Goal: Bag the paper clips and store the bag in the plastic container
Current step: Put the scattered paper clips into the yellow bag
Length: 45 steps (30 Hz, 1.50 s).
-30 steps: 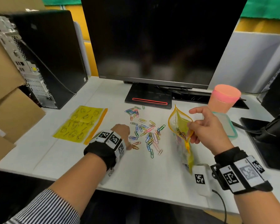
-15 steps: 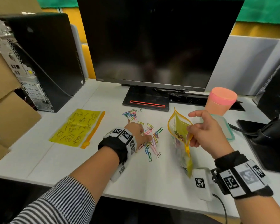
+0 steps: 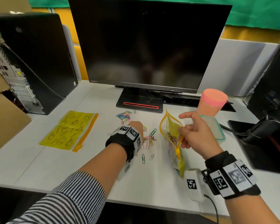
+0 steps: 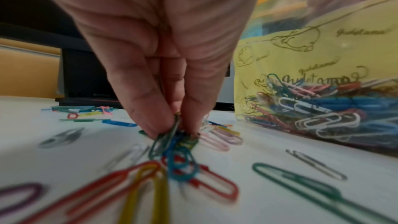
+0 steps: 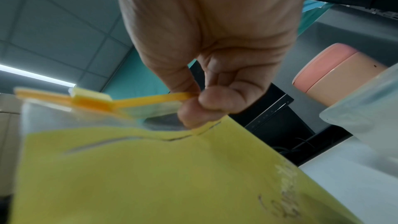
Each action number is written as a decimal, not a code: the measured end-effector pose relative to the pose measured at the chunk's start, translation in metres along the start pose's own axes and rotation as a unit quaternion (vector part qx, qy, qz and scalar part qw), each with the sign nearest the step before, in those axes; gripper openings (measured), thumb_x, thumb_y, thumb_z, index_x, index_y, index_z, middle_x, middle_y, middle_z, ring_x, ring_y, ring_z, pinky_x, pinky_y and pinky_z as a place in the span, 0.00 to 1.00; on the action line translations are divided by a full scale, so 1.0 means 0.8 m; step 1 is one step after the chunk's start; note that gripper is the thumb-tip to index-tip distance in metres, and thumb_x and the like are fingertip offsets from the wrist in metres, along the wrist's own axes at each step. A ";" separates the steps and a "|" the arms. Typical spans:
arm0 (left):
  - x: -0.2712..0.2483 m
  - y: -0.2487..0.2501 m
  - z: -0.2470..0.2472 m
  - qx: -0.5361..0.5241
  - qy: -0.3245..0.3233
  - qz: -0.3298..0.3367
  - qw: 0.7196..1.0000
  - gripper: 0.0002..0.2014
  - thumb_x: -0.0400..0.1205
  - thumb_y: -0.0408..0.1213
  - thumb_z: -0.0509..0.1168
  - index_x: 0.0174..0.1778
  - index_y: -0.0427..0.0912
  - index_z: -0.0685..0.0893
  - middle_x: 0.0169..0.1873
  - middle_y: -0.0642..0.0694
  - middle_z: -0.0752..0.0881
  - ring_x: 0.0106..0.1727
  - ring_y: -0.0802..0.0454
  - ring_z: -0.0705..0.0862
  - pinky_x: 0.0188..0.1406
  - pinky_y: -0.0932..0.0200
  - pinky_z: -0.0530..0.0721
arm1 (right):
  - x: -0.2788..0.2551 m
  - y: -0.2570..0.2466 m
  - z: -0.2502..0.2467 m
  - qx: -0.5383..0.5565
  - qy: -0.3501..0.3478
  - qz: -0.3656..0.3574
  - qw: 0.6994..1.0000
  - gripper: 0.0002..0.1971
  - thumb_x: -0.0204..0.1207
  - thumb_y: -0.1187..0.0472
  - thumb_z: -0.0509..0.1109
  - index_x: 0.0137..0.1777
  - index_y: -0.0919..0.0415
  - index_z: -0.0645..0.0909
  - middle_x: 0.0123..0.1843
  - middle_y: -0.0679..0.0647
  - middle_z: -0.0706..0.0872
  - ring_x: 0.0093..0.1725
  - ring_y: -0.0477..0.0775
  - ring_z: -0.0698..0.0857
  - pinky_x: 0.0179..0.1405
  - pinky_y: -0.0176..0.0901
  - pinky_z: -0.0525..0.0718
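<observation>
Coloured paper clips (image 3: 149, 138) lie scattered on the white desk (image 3: 58, 165) in front of the monitor. My left hand (image 3: 137, 126) reaches down into them and its fingertips (image 4: 150, 125) pinch a small bunch of clips (image 4: 174, 144) against the desk. My right hand (image 3: 194, 135) holds up a yellow zip bag (image 3: 171, 126) by its orange rim (image 5: 150, 99), mouth open toward the left. Many clips (image 4: 323, 110) lie inside the bag. The clear plastic container (image 3: 215, 126) with a teal rim sits just behind my right hand.
A second yellow zip bag (image 3: 69, 130) lies flat at the left. A pink lidded cup (image 3: 212, 102) stands behind the container. The monitor stand (image 3: 139, 101), a computer tower (image 3: 31, 62), cardboard boxes (image 3: 5, 120) and black equipment (image 3: 265, 126) at the right ring the work area.
My left hand has moved from the near-left edge of the clip pile rightward and forward into its middle and closed on a bunch. The right hand keeps the bag up.
</observation>
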<state>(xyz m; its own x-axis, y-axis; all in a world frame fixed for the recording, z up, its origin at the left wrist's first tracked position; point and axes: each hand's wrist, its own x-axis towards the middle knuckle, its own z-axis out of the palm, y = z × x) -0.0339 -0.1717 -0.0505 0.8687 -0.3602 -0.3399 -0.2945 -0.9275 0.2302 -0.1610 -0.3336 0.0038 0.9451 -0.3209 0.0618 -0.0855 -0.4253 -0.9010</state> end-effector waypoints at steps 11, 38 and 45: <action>-0.022 -0.013 -0.024 -0.206 -0.030 -0.016 0.978 0.10 0.72 0.29 0.73 0.50 0.36 0.90 0.48 0.41 0.91 0.47 0.44 0.90 0.54 0.50 0.89 | 0.000 -0.001 -0.006 0.008 0.000 0.012 1.000 0.14 0.77 0.73 0.63 0.59 0.57 0.72 0.31 0.70 0.83 0.17 0.54 0.78 0.18 0.39 0.74; -0.075 0.060 -0.061 -0.379 0.120 0.116 0.910 0.12 0.70 0.27 0.73 0.48 0.41 0.91 0.30 0.49 0.87 0.30 0.52 0.86 0.41 0.59 0.90 | 0.001 -0.004 0.001 0.012 0.018 0.033 0.999 0.16 0.74 0.75 0.62 0.58 0.58 0.72 0.33 0.72 0.83 0.13 0.51 0.77 0.13 0.36 0.74; -0.020 -0.039 -0.076 -0.171 0.176 0.002 0.969 0.17 0.79 0.31 0.66 0.65 0.45 0.83 0.64 0.44 0.85 0.64 0.45 0.83 0.62 0.62 0.77 | -0.002 -0.006 -0.008 0.028 0.011 0.028 0.999 0.15 0.76 0.74 0.64 0.58 0.57 0.73 0.27 0.65 0.83 0.14 0.52 0.77 0.15 0.39 0.74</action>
<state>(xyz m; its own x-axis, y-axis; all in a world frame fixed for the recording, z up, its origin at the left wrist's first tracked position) -0.0143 -0.1310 0.0034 0.9677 -0.2513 -0.0204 -0.2007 -0.8171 0.5405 -0.1642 -0.3362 0.0105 0.9322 -0.3615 0.0184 -0.1208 -0.3586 -0.9256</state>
